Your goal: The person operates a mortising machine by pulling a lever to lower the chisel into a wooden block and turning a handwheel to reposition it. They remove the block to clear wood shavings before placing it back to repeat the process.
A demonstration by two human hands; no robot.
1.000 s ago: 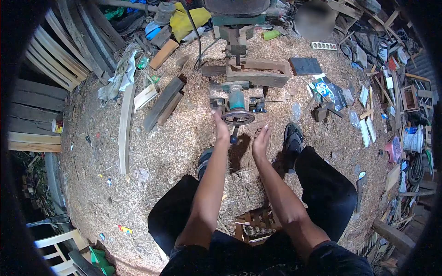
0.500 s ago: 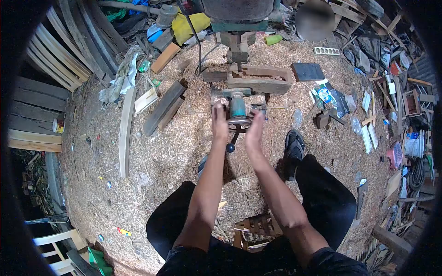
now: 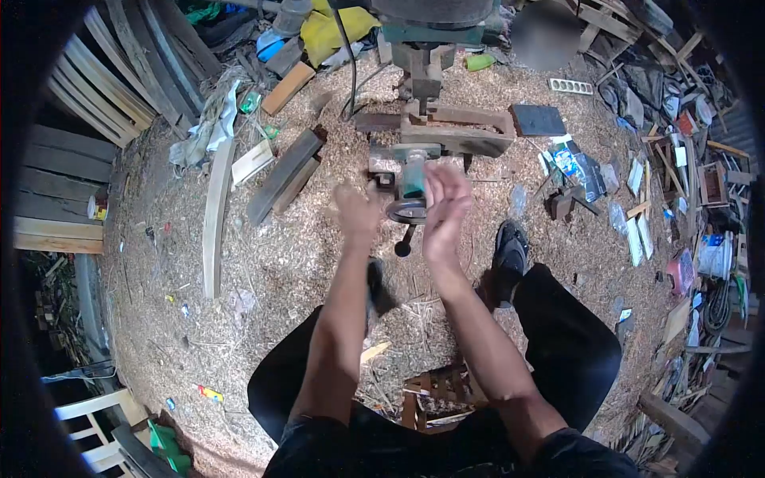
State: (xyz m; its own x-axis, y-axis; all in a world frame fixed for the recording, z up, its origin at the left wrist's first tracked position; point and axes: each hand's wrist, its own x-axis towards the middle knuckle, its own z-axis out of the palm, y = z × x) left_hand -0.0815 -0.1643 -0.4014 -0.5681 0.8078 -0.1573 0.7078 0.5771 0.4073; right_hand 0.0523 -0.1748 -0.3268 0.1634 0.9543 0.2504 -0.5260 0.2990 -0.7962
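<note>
Handwheel (image 3: 407, 210) of the floor-mounted mortising machine sits at the near end of its teal screw housing (image 3: 413, 177), crank knob (image 3: 402, 250) hanging below it. Right hand (image 3: 443, 209) lies flat-palmed against the wheel's right rim, fingers spread and extended, not wrapped around anything. Left hand (image 3: 356, 213) is blurred, loosely curled, just left of the wheel; cannot tell whether it touches the rim. Wooden workpiece (image 3: 456, 131) lies clamped on the machine table at far centre, under the chisel head (image 3: 426, 68). Judgement: work is mid-adjustment, table feed being set by palming the wheel; no sign the cut itself has begun. Sawdust floor (image 3: 279, 263) around, planks (image 3: 283, 175) to the left, offcuts and scrap to the right.
</note>
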